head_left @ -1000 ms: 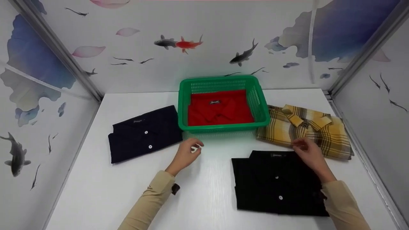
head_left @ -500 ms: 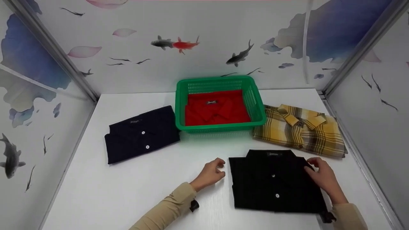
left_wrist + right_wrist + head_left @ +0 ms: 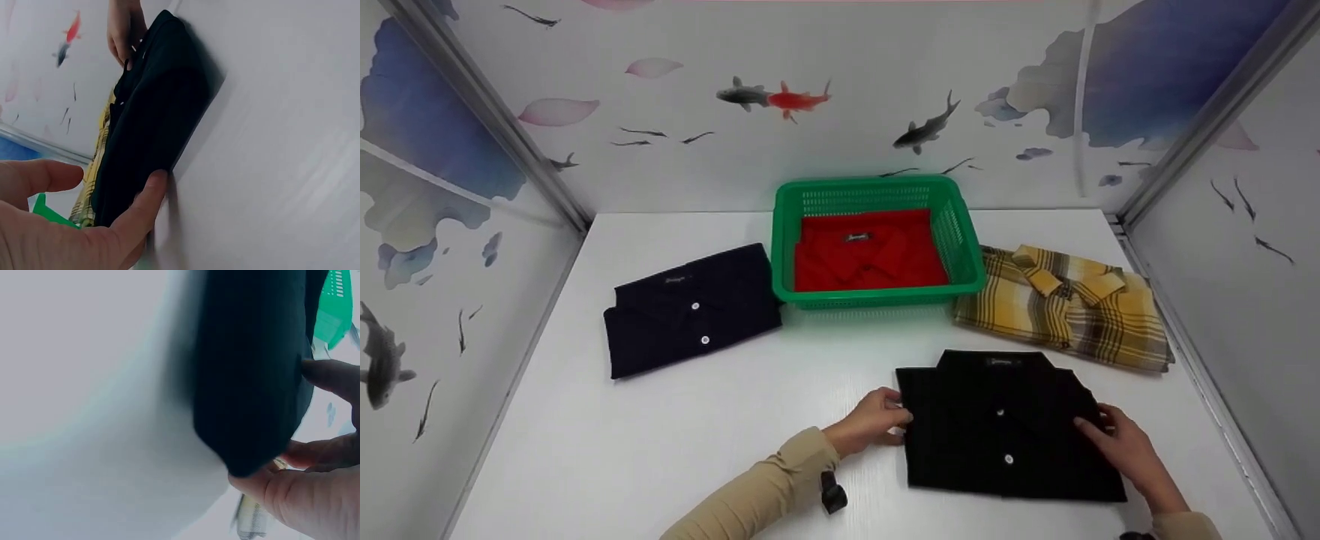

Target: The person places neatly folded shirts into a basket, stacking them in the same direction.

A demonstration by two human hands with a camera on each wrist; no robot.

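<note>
A folded black shirt [image 3: 960,435] with a collar and two white buttons lies at the right front of the table. At its left edge is my left hand [image 3: 866,426]; in the left wrist view a fingertip [image 3: 156,183] touches the edge while the thumb stands apart from the cloth. My right hand [image 3: 1129,450] holds the opposite edge, thumb on top and fingers at the side. In the right wrist view the black cloth [image 3: 250,382] sits between thumb and fingers; what lies beneath it is hidden.
A green basket [image 3: 877,295] holding a folded red shirt [image 3: 840,262] stands at the back. Left of it lies a folded navy shirt [image 3: 660,330], right of it a yellow plaid shirt [image 3: 1125,322]. Patterned walls [image 3: 840,45] enclose the table [image 3: 660,450] on three sides.
My left hand has moved right and down from beside the basket to the black shirt's left edge. My right hand has slid down to its right edge and taken hold there.
</note>
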